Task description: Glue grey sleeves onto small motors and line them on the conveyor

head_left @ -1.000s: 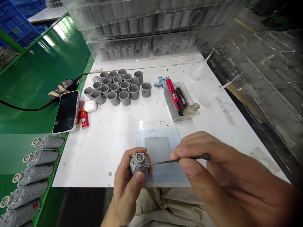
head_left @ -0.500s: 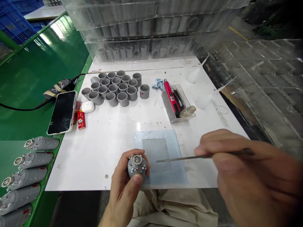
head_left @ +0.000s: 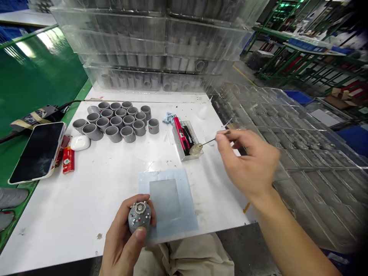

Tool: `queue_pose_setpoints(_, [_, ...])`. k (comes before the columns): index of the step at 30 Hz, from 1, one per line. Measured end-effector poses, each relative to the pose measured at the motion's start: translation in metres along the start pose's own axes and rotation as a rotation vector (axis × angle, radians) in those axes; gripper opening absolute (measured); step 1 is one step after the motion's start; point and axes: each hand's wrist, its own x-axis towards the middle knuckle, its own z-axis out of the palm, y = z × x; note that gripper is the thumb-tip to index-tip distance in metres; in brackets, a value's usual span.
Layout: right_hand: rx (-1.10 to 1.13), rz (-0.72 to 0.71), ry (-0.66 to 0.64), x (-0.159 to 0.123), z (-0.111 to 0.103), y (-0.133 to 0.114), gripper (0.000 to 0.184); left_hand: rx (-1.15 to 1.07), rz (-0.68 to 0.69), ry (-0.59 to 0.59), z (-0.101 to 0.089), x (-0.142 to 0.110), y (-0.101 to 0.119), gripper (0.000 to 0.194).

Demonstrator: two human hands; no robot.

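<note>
My left hand [head_left: 123, 239] is wrapped round a small grey motor [head_left: 139, 216], held upright near the front edge of the white table [head_left: 115, 172]. Its metal end cap faces up. My right hand [head_left: 247, 163] is stretched out to the right and pinches a thin metal pick [head_left: 214, 140]. The pick's tip touches the mouth of a small glass bottle [head_left: 196, 148] lying in a clear plastic tray [head_left: 186, 142]. A red pen-like tool [head_left: 179, 131] also lies in that tray.
Several grey cylinder shells [head_left: 117, 120] stand at the back. A pale blue mat [head_left: 168, 203] lies in front. A phone [head_left: 38, 151], a red lighter [head_left: 68, 160] and a white earbud case [head_left: 80, 142] sit left. Clear stacked trays [head_left: 149, 42] fill the back and right.
My right hand has left the motor and carried the pick away to the right, up to the glass bottle in the tray. The view has swung right; my left hand still holds the motor.
</note>
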Motion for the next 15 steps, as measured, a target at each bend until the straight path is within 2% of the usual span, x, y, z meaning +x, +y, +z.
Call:
queue_pose_setpoints(2, [-0.017,0.029,-0.159,-0.002,0.001,0.001,0.011,0.005,0.009,-0.001,0.003,-0.001,0.001,0.046])
queue_pose_setpoints(4, [-0.024,0.082,-0.258,-0.006,0.001,0.004,0.014,0.011,0.006,-0.004,0.004,-0.001,0.002,0.047])
queue_pose_setpoints(6, [-0.023,0.151,-0.294,-0.012,-0.001,0.006,0.024,0.015,0.007,-0.015,0.003,0.002,0.002,0.047])
queue_pose_setpoints(8, [-0.014,0.224,-0.270,-0.022,-0.004,0.005,0.029,0.004,0.025,-0.040,0.002,0.005,0.000,0.046])
queue_pose_setpoints(11, [0.040,0.312,-0.255,-0.046,-0.008,-0.004,0.020,-0.039,0.085,-0.075,-0.003,0.005,-0.003,0.046])
queue_pose_setpoints(15, [0.146,0.345,-0.436,-0.086,-0.006,-0.019,0.027,-0.061,0.231,-0.068,-0.012,-0.017,-0.008,0.051])
